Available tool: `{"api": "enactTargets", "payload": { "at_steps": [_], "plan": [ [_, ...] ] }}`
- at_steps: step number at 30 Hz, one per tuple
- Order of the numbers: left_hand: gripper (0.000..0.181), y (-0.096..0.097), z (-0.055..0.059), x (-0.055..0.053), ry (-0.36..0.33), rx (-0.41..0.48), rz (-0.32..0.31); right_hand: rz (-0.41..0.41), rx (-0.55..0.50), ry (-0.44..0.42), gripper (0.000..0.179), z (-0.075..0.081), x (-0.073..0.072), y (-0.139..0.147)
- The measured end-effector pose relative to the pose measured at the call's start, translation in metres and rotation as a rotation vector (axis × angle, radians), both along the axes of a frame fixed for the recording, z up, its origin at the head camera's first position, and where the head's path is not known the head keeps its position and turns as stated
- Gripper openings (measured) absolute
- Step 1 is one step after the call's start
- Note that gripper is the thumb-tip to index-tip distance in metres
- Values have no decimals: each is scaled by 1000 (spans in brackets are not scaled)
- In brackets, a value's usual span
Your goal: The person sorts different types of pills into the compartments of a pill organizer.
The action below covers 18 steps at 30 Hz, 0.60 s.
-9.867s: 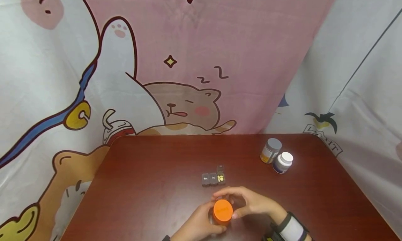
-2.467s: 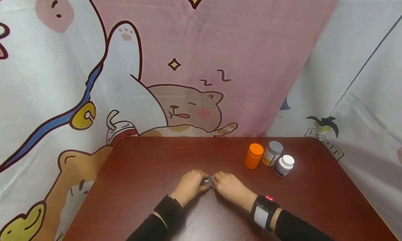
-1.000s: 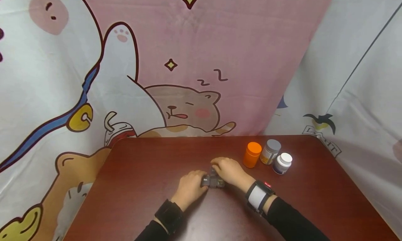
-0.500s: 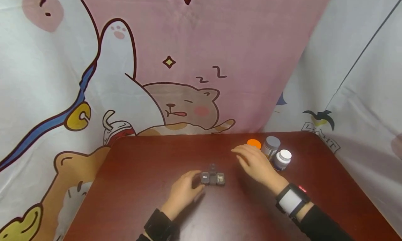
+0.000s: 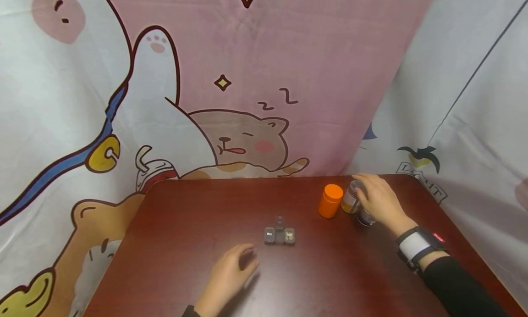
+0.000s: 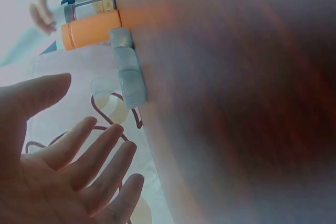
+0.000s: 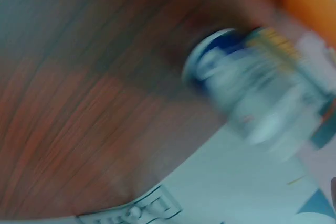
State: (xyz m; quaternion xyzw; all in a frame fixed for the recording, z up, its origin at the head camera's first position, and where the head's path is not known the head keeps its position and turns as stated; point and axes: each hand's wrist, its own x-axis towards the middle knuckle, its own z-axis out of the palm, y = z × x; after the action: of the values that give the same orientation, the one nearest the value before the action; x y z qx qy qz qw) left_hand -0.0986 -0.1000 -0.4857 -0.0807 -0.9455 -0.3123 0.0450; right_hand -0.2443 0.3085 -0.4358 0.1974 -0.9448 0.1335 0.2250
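The small grey pill organizer (image 5: 279,236) lies on the table with its middle lid raised; yellowish pills show through its right lid. My left hand (image 5: 226,276) hovers in front of it and to its left, fingers loosely bent, holding nothing. At the back right my right hand (image 5: 382,203) is over the white bottle (image 5: 365,217), hiding its cap. Its fingertips are near the grey-lidded bottle (image 5: 349,203); contact cannot be made out. In the right wrist view the white bottle (image 7: 252,93) is blurred, and almost none of the hand shows.
An orange bottle (image 5: 330,201) stands upright just left of the grey-lidded one. The dark red wooden table (image 5: 198,216) ends at a cartoon-printed cloth (image 5: 330,78) along the back and sides.
Earlier, both hands held the orange bottle; it now stands at the back right. The organizer's right lid closed and its middle lid opened. My right hand moved to the bottles; my left drew back.
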Motion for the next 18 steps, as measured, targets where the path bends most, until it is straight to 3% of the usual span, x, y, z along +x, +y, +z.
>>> {"api": "enactTargets", "payload": {
  "at_steps": [4,9,18],
  "plan": [
    [42,-2,1,5,2,20,23,-43,63,-78,51,-8,-2,9],
    [42,-1,1,8,-8,39,26,-78,61,-177,58,-13,-2,13],
    [41,1,-3,8,-31,40,25,-127,-95,-297,59,-11,-8,7]
  ]
}}
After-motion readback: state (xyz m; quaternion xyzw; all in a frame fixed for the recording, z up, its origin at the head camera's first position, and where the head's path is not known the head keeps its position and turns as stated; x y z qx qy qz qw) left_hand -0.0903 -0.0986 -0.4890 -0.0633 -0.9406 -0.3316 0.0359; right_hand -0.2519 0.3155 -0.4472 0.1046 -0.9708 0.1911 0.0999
